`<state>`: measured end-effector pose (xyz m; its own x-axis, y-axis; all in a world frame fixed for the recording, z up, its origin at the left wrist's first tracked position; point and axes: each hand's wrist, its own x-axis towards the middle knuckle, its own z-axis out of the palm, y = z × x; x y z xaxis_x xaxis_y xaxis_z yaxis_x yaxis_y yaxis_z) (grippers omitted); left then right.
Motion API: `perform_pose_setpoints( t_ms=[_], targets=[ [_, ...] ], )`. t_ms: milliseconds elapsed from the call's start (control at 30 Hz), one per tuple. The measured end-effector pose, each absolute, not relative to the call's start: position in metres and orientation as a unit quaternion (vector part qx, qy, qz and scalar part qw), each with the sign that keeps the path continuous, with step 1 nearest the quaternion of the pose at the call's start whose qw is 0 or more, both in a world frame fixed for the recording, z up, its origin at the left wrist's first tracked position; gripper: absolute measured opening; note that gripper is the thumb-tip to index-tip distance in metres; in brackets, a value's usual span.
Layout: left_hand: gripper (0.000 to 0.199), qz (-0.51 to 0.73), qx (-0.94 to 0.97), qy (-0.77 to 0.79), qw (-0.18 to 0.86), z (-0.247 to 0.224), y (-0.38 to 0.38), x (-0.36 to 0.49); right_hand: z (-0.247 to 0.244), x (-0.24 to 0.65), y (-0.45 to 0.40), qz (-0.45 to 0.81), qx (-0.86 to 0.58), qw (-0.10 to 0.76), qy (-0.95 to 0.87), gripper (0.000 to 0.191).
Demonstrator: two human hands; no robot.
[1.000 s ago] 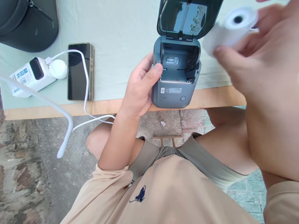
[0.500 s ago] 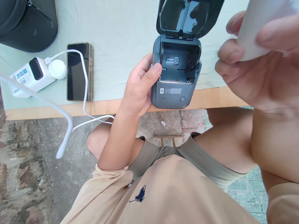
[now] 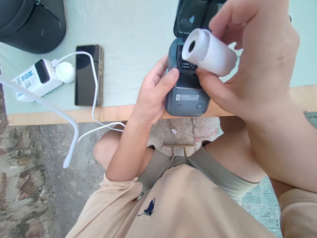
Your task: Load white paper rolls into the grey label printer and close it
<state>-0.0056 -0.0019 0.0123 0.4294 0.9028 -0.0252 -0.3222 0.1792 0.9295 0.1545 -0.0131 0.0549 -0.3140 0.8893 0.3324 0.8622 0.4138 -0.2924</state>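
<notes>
A dark grey portable label printer [image 3: 188, 102] is gripped at its left side by my left hand [image 3: 156, 89], thumb over the edge. Its lid [image 3: 189, 19] stands raised, and part of the paper bay shows, with a small printed label inside. Between the thumb and fingers of my right hand [image 3: 252, 62] is a white paper roll [image 3: 210, 53], tilted, its hollow core facing left. The roll is over the printer's bay and hides its right part. I cannot tell whether roll and printer touch.
To the left lie a smartphone [image 3: 86, 76] and a white device with a dark screen [image 3: 37, 79]. A white cable [image 3: 95, 82] runs across the phone and over the table's wooden edge [image 3: 111, 113]. A black zippered case [image 3: 32, 26] sits at the back left.
My right hand has brought the paper roll left from the far right to over the open printer and turned it, so its core end shows. My left hand keeps its hold on the printer.
</notes>
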Motion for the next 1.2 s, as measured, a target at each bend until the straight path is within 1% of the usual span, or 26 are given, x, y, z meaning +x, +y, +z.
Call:
perform_pose_setpoints(
  t_ms=[67,200,300,367,400,500,600,667,767,833,933,1000,1100,1200],
  targets=[
    [0.026,0.438,0.467,0.302,0.707,0.01,-0.002,-0.006,0.055,0.155,-0.014,0.015,-0.557,0.205,-0.805,0.033],
    [0.027,0.44,0.466,0.28,0.715,0.003,0.002,-0.007,0.054,0.157,-0.015,0.018,-0.554,0.203,-0.807,0.027],
    [0.031,0.433,0.468,0.254,0.727,0.001,0.004,-0.007,0.052,0.159,-0.015,0.021,-0.567,0.171,-0.805,0.028],
    [0.029,0.424,0.462,0.264,0.733,0.003,0.004,-0.008,0.051,0.16,-0.014,0.021,-0.573,0.159,-0.804,0.027],
    [0.028,0.42,0.458,0.274,0.734,0.005,0.003,-0.008,0.05,0.16,-0.014,0.02,-0.57,0.162,-0.805,0.023],
    [0.025,0.413,0.449,0.295,0.735,0.01,0.001,-0.008,0.048,0.161,-0.015,-0.009,-0.548,0.182,-0.816,0.011],
    [0.026,0.411,0.447,0.288,0.741,0.011,0.001,-0.007,0.046,0.162,-0.018,-0.071,-0.534,0.211,-0.816,0.013],
    [0.025,0.413,0.444,0.286,0.742,0.009,0.002,-0.007,0.044,0.161,-0.022,-0.087,-0.51,0.241,-0.821,0.011],
    [0.025,0.43,0.446,0.274,0.736,0.003,0.004,-0.007,0.039,0.156,-0.026,-0.092,-0.427,0.292,-0.851,0.006],
    [0.029,0.441,0.455,0.266,0.726,-0.001,0.005,-0.008,0.036,0.153,-0.028,-0.094,-0.383,0.301,-0.868,0.006],
    [0.041,0.43,0.49,0.294,0.699,-0.004,0.004,-0.009,0.032,0.153,-0.029,-0.064,-0.353,0.302,-0.883,0.011],
    [0.05,0.418,0.514,0.322,0.676,-0.005,0.002,-0.009,0.031,0.156,-0.028,-0.029,-0.343,0.327,-0.88,0.016],
    [0.061,0.418,0.529,0.323,0.665,-0.004,0.002,-0.009,0.031,0.162,-0.027,-0.005,-0.413,0.355,-0.839,0.02],
    [0.063,0.418,0.53,0.305,0.672,-0.005,0.003,-0.008,0.032,0.166,-0.025,0.014,-0.497,0.318,-0.807,0.03]
  ],
)
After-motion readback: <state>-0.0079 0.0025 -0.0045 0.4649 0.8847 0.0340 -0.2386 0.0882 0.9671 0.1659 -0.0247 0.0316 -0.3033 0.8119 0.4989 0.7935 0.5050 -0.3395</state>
